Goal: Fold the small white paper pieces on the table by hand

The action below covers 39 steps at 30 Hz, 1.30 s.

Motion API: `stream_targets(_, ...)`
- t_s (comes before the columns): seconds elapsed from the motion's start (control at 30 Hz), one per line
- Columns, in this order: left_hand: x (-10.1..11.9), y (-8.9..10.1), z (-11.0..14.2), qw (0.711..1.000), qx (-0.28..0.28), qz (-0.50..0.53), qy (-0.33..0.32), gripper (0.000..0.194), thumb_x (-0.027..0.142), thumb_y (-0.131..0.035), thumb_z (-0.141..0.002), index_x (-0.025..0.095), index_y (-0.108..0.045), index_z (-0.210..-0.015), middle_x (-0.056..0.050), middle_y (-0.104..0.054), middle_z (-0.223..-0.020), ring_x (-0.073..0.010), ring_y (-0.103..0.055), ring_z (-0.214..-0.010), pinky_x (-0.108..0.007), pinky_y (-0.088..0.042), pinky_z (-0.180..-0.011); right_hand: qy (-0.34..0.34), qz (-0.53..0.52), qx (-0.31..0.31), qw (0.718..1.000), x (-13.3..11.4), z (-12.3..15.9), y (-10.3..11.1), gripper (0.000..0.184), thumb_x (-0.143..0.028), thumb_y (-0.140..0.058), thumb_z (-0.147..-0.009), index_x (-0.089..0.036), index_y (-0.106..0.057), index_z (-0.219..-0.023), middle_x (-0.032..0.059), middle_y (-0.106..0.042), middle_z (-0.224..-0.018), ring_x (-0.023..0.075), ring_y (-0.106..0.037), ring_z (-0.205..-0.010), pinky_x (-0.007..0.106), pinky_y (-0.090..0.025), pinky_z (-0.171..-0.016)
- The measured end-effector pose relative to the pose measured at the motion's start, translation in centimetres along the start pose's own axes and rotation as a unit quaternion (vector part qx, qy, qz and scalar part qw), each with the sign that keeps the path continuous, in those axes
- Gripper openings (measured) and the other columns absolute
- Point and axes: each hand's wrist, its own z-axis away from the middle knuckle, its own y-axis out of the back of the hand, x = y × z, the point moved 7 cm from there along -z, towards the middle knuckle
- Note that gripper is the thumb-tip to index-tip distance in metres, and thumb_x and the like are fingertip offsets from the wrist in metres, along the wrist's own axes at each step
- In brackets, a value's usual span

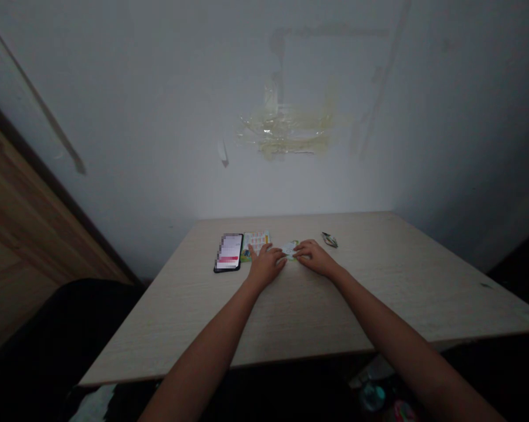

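Both my arms reach forward over a pale wooden table (379, 293). My left hand (265, 264) lies knuckles up with its fingers pressing on a small pale piece of paper (290, 248). My right hand (315, 255) meets it from the right, fingertips pinched on the same paper. A colourful printed sheet (256, 240) lies flat just behind my left hand. Left of that sheet a black phone (229, 252) lies face up with its screen lit.
A small dark folded scrap (329, 239) lies on the table behind my right hand. A white wall with old tape marks (286, 132) rises behind the table. A wooden panel (18, 234) stands at the left. Dim clutter (374, 392) sits under the near table edge.
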Motion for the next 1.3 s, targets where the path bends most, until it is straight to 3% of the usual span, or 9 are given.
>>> stream_targets(0.23,-0.6,0.0,-0.1,0.999,0.029,0.012,0.015,0.023,0.037,-0.053,-0.093,0.030,-0.069,-0.108,-0.003,-0.070,-0.122,-0.0311,-0.044,-0.133,-0.079,0.002,-0.108,0.002,-0.043,-0.003,0.999,-0.4,-0.1,0.0,0.020,-0.024,-0.062,-0.086,-0.027,-0.077,-0.099,0.0041,-0.075,-0.102,0.0226,-0.060,-0.110,0.041,-0.046,-0.100)
stream_targets(0.47,-1.0,0.0,-0.2,0.999,0.025,0.037,0.028,0.020,0.035,-0.056,-0.090,0.029,-0.069,-0.105,-0.004,-0.069,-0.123,-0.0306,-0.044,-0.134,-0.079,0.002,-0.108,-0.048,0.044,0.082,0.995,1.0,0.0,1.4,0.027,-0.023,-0.060,-0.088,-0.019,-0.073,-0.111,0.0104,-0.070,-0.110,0.0242,-0.056,-0.109,0.044,-0.043,-0.102)
stream_targets(0.83,-1.4,0.1,-0.3,0.999,0.025,0.021,0.042,0.026,0.040,-0.056,-0.090,0.033,-0.072,-0.110,-0.004,-0.064,-0.132,-0.0326,-0.044,-0.132,-0.076,-0.004,-0.111,-0.024,0.130,-0.003,0.991,0.6,-0.1,0.2,0.026,-0.022,-0.059,-0.090,-0.021,-0.075,-0.110,0.0101,-0.068,-0.109,0.0251,-0.052,-0.109,0.041,-0.043,-0.099)
stream_targets(0.93,-1.5,0.5,-0.3,0.998,0.029,0.009,0.048,0.031,0.044,-0.059,-0.088,0.035,-0.070,-0.115,-0.004,-0.064,-0.132,-0.0326,-0.046,-0.130,-0.075,-0.006,-0.112,-0.023,0.129,-0.002,0.991,0.4,-0.1,0.3,0.025,-0.022,-0.058,-0.090,-0.020,-0.075,-0.108,0.0109,-0.068,-0.104,0.0248,-0.053,-0.107,0.040,-0.043,-0.097)
stream_targets(1.13,-1.5,0.8,-0.3,0.999,0.021,0.011,0.048,0.024,0.048,-0.064,-0.084,0.035,-0.075,-0.101,-0.003,-0.064,-0.131,-0.0336,-0.045,-0.130,-0.073,-0.004,-0.113,-0.029,0.144,-0.002,0.989,0.0,-0.1,0.4,0.025,-0.022,-0.058,-0.090,-0.018,-0.076,-0.106,0.0122,-0.066,-0.099,0.0248,-0.054,-0.102,0.039,-0.043,-0.094)
stream_targets(1.3,-1.2,0.7,-0.4,1.000,0.015,-0.008,0.025,0.028,0.053,-0.066,-0.081,0.037,-0.075,-0.102,-0.001,-0.063,-0.132,-0.0347,-0.044,-0.129,-0.078,-0.001,-0.109,-0.025,0.140,-0.004,0.990,-0.6,-0.1,0.4,0.023,-0.019,-0.057,-0.089,-0.017,-0.077,-0.102,0.0126,-0.065,-0.098,0.0251,-0.054,-0.101,0.039,-0.044,-0.092)
